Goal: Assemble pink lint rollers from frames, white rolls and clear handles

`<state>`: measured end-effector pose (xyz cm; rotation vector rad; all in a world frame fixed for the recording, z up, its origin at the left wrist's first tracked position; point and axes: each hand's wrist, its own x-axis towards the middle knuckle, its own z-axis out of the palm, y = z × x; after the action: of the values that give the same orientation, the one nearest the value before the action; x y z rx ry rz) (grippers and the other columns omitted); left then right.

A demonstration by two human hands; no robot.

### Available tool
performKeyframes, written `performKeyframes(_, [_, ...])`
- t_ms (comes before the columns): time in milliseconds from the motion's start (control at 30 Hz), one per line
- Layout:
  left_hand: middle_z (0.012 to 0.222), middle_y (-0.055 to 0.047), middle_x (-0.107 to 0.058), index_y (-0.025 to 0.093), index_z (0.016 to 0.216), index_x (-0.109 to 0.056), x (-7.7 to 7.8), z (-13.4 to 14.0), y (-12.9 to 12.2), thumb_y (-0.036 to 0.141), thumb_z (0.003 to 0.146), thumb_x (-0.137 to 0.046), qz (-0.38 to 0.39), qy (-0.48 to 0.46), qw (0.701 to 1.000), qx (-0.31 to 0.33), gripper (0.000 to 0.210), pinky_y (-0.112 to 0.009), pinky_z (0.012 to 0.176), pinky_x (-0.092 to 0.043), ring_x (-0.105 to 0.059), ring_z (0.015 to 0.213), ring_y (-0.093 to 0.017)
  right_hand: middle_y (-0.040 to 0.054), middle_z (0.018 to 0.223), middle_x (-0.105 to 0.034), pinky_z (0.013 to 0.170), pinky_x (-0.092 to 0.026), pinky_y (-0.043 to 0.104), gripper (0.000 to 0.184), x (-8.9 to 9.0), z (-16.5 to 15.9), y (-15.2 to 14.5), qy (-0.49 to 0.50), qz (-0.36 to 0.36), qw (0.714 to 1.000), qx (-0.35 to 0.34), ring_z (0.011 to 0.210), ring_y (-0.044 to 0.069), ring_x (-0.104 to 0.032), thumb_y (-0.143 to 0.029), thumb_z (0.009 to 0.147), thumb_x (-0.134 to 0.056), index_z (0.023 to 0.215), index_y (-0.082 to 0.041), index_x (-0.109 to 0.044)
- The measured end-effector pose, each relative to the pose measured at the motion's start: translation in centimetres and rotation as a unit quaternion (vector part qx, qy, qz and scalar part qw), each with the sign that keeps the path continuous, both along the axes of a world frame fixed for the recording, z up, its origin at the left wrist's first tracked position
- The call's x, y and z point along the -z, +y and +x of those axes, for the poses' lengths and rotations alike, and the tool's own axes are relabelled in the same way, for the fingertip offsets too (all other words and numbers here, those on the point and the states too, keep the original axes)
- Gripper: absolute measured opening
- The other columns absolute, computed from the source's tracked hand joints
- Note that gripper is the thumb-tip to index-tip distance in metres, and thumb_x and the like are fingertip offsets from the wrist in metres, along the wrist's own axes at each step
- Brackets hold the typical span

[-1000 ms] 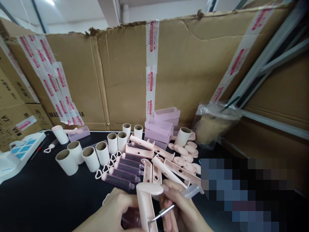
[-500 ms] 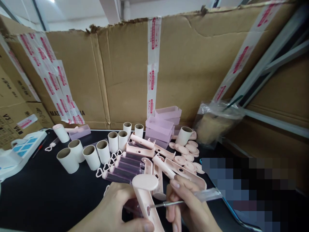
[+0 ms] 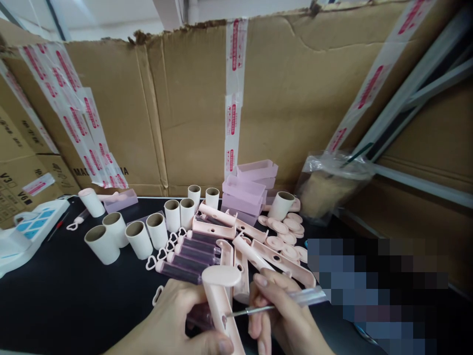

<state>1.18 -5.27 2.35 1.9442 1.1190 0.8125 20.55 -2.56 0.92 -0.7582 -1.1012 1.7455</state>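
My left hand (image 3: 173,310) is closed around a pale pink plastic trough-shaped part (image 3: 216,293) with a flat oval end. A dark purple see-through tube (image 3: 201,315) shows under the same hand, partly hidden. Between the fingers of my right hand (image 3: 283,310) is a screwdriver (image 3: 308,296) with a clear handle and a thin metal shaft. Its tip meets the small hole in the pink part's channel. Just beyond my hands lie several purple tubes (image 3: 194,254) with heart-shaped pink loops, and more pink trough parts (image 3: 283,261).
White cardboard-lined cylinders (image 3: 103,246) stand to the left and middle. Lilac trays (image 3: 242,195) are stacked at the back, near pink discs (image 3: 279,227). A power strip (image 3: 35,227) sits far left, a plastic bag (image 3: 321,192) at back right. A cardboard wall (image 3: 192,113) closes off the back.
My right hand and the screwdriver have shifted slightly left, the tip staying at the hole. The pink part has moved a little left too. The whole view has shifted slightly.
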Motion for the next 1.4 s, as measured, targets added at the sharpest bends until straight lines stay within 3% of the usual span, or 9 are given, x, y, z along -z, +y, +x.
performKeyframes(133, [0.065, -0.004, -0.062, 0.015, 0.076, -0.066, 0.1, 0.1, 0.0, 0.058, 0.074, -0.055, 0.030, 0.019, 0.999, -0.005, 0.044, -0.022, 0.054, -0.041, -0.054, 0.058, -0.015, 0.0061, 0.043, -0.067, 0.030, -0.033, 0.012, 0.034, -0.3, -0.1, -0.1, 0.001, 0.005, 1.000, 0.017, 0.028, 0.012, -0.058, -0.039, 0.083, -0.057, 0.060, -0.016, -0.048])
performKeyframes(433, [0.066, 0.001, -0.058, 0.018, 0.082, -0.068, 0.5, -0.2, -0.1, 0.053, 0.067, -0.067, -0.088, -0.032, 0.996, 0.008, 0.038, -0.017, 0.049, -0.040, -0.053, 0.057, -0.012, 0.0082, 0.037, -0.064, 0.024, -0.023, 0.009, 0.034, 0.9, -0.9, 0.1, 0.087, -0.077, 0.993, -0.021, 0.022, 0.011, -0.055, -0.036, 0.081, -0.058, 0.057, -0.014, -0.051])
performKeyframes(633, [0.060, 0.002, -0.052, 0.017, 0.083, -0.067, 0.9, -0.3, 0.1, 0.054, 0.066, -0.067, -0.078, -0.028, 0.997, -0.010, 0.041, -0.017, 0.047, -0.036, -0.047, 0.052, -0.010, 0.0075, 0.037, -0.064, 0.027, -0.023, 0.008, 0.036, 0.9, -1.2, 0.0, 0.082, -0.085, 0.993, 0.006, 0.023, 0.009, -0.054, -0.036, 0.082, -0.058, 0.055, -0.013, -0.051])
performKeyframes(800, [0.056, 0.001, -0.053, 0.014, 0.073, -0.066, 0.9, -0.2, 0.3, 0.060, 0.067, -0.063, -0.029, -0.009, 0.999, -0.024, 0.046, -0.019, 0.044, -0.034, -0.047, 0.048, -0.011, 0.0055, 0.042, -0.066, 0.029, -0.030, 0.012, 0.035, 0.7, -0.8, -0.3, 0.063, -0.028, 0.997, 0.020, 0.026, 0.011, -0.058, -0.039, 0.084, -0.056, 0.059, -0.015, -0.050])
performKeyframes(967, [0.069, -0.004, -0.066, 0.017, 0.077, -0.070, 0.1, 0.0, 0.2, 0.050, 0.069, -0.067, 0.012, 0.043, 0.998, -0.040, 0.034, -0.024, 0.062, -0.045, -0.059, 0.065, -0.018, 0.0052, 0.044, -0.066, 0.032, -0.033, 0.014, 0.035, 0.5, -0.5, -0.5, 0.013, 0.039, 0.998, 0.057, 0.028, 0.012, -0.059, -0.036, 0.084, -0.057, 0.058, -0.015, -0.051])
performKeyframes(1167, [0.085, -0.003, -0.068, 0.018, 0.084, -0.068, 0.2, -0.3, 0.0, 0.039, 0.076, -0.064, -0.075, -0.034, 0.996, 0.030, 0.023, -0.019, 0.067, -0.048, -0.061, 0.079, -0.017, 0.0059, 0.040, -0.065, 0.027, -0.024, 0.011, 0.034, 1.0, -0.9, 0.0, 0.082, -0.038, 0.996, 0.002, 0.025, 0.011, -0.057, -0.035, 0.083, -0.057, 0.058, -0.014, -0.052])
performKeyframes(1400, [0.077, 0.001, -0.067, 0.019, 0.084, -0.069, 0.1, -0.3, -0.1, 0.035, 0.069, -0.072, -0.129, -0.060, 0.989, 0.029, 0.023, -0.016, 0.059, -0.045, -0.058, 0.067, -0.013, 0.0082, 0.039, -0.065, 0.030, -0.022, 0.008, 0.036, 1.0, -1.4, -0.1, 0.100, -0.075, 0.992, -0.015, 0.025, 0.009, -0.056, -0.034, 0.086, -0.054, 0.057, -0.013, -0.051])
